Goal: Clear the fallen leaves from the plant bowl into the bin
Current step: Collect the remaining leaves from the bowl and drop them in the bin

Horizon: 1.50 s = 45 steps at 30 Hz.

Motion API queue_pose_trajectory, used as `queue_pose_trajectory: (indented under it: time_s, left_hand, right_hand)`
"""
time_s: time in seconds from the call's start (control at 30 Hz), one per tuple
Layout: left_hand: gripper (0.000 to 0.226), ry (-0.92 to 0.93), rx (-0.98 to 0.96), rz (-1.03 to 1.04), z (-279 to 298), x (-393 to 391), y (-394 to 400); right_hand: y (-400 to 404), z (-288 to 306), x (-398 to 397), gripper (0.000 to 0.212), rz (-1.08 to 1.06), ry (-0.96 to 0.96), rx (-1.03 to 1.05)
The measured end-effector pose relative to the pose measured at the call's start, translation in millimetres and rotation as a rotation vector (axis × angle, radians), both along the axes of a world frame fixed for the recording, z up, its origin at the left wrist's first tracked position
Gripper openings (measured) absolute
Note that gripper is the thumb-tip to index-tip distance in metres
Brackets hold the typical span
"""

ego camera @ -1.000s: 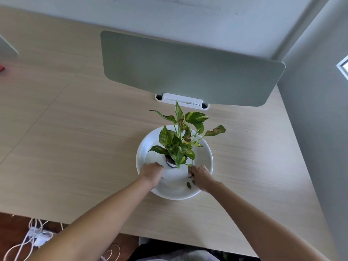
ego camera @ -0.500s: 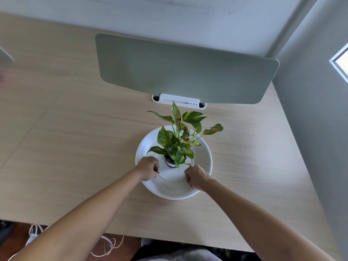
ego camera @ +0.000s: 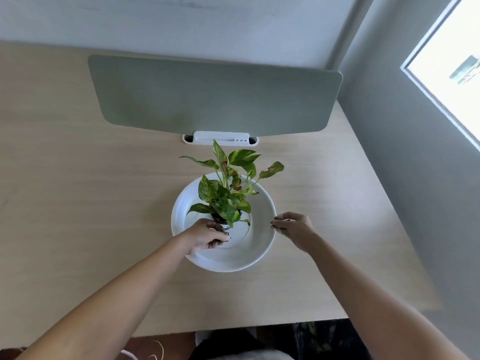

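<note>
A wide white bowl (ego camera: 255,258) rests on the wooden desk and holds a small potted plant (ego camera: 228,188) with green and yellow leaves, some browned. My left hand (ego camera: 205,236) lies inside the bowl in front of the pot, its fingers curled around dark leaf bits. My right hand (ego camera: 294,226) hovers just outside the bowl's right rim, fingertips pinched on small dark fallen leaves. No bin is in view.
A grey-green divider panel (ego camera: 215,97) in a white clamp (ego camera: 220,138) stands behind the bowl. The desk (ego camera: 91,203) ends at a grey wall on the right, with a window (ego camera: 452,71) above. Cables lie on the floor below the near edge.
My right hand has lifted out of the bowl and moved right past its rim with leaves pinched. My left hand has slid a little toward the bowl's middle. The camera has tilted right.
</note>
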State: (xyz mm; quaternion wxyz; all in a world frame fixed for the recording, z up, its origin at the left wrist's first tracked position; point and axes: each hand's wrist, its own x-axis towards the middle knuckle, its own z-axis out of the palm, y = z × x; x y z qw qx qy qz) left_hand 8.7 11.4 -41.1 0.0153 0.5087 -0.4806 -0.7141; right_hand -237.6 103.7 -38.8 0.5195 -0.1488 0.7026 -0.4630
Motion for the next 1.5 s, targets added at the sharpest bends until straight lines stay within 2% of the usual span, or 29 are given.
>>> queue_pose_trajectory:
  time_s: [0.23, 0.47, 0.63, 0.8, 1.0, 1.1, 1.17, 1.27, 1.5]
  left_hand:
    - [0.017, 0.119, 0.267, -0.069, -11.8, -65.2, 44.1]
    - [0.025, 0.15, 0.294, -0.231, 5.4, -170.5, 135.0]
    - [0.026, 0.089, 0.313, -0.378, -5.0, -244.2, 240.0]
    - [0.026, -0.074, 0.293, -0.455, -48.1, -280.4, 322.2]
    - [0.02, -0.298, 0.261, -0.417, -132.3, -300.8, 358.3]
    - [0.019, -0.375, 0.288, -0.358, -178.6, -310.9, 362.3]
    - [0.022, -0.391, 0.334, -0.336, -200.3, -316.5, 363.6]
    - [0.044, -0.405, 0.405, -0.299, -213.9, -322.5, 364.3]
    - [0.049, -0.421, 0.391, -0.323, -197.7, -333.7, 356.9]
  right_hand:
    - [85.7, -3.8, -29.2, 0.025, -0.29, -0.159, -0.064]
    - [212.4, -5.3, -82.3, 0.02, -0.511, -0.162, -0.04]
    - [319.5, -28.0, -112.0, 0.02, -0.597, -0.142, 0.026]
    - [398.6, -84.3, -119.0, 0.016, -0.675, -0.159, 0.221]
    - [416.6, -169.4, -120.8, 0.013, -0.788, -0.229, 0.441]
    - [413.9, -209.5, -123.3, 0.009, -0.86, -0.281, 0.472]
    - [409.6, -228.6, -127.0, 0.019, -0.864, -0.325, 0.463]
    - [404.6, -239.7, -133.7, 0.042, -0.883, -0.424, 0.423]
    - [401.0, -221.3, -145.8, 0.04, -0.902, -0.447, 0.39]
